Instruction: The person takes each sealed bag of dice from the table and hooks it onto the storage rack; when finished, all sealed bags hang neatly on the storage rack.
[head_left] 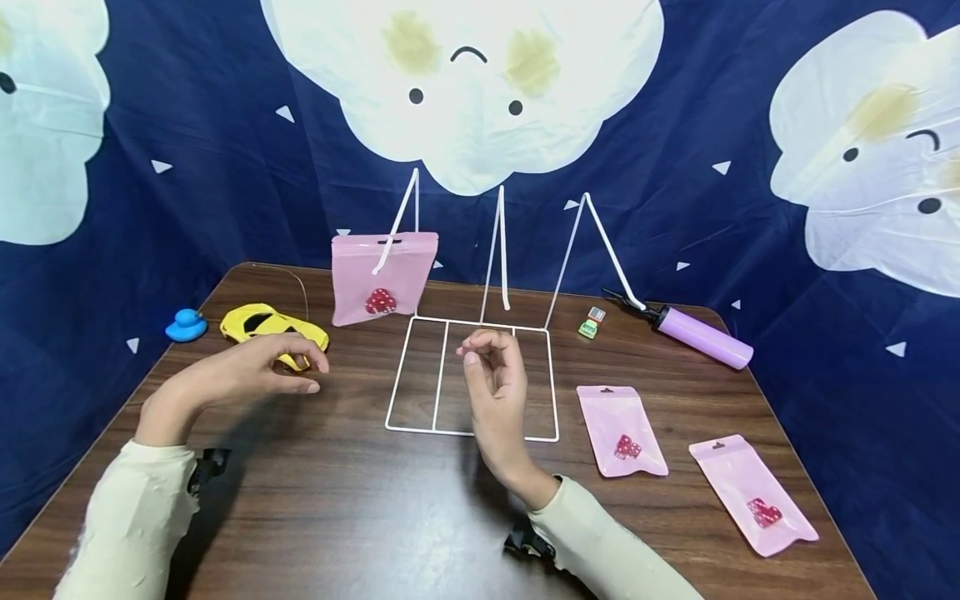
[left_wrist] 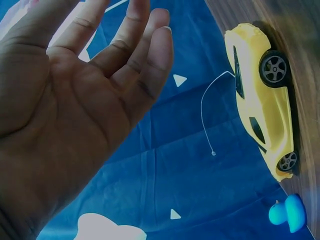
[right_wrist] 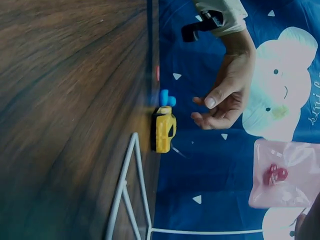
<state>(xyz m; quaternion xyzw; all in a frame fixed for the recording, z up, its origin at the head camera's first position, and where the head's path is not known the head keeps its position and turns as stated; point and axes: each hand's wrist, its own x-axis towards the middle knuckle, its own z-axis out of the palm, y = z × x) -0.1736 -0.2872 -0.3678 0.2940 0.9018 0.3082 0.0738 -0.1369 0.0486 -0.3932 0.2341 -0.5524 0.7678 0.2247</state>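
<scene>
My left hand [head_left: 243,375] is raised over the table's left side, fingers loosely bent and holding nothing. In the head view it overlaps a yellow toy car [head_left: 262,323]; the left wrist view shows its palm and spread fingers beside the car. My right hand [head_left: 498,408] is in front of a white wire rack [head_left: 420,431], thumb and fingers loosely curled with nothing visible between them. One pink pouch [head_left: 352,279] with red dice [head_left: 381,301] hangs from the rack's left hook. The middle and right hooks carry nothing.
Two more pink pouches, a nearer one [head_left: 750,492] and a farther one [head_left: 611,417], lie at the right with red dice inside. Behind them are a purple hand pump [head_left: 701,335] and a small green toy [head_left: 588,329]. A blue rubber duck [head_left: 186,326] sits at the left edge.
</scene>
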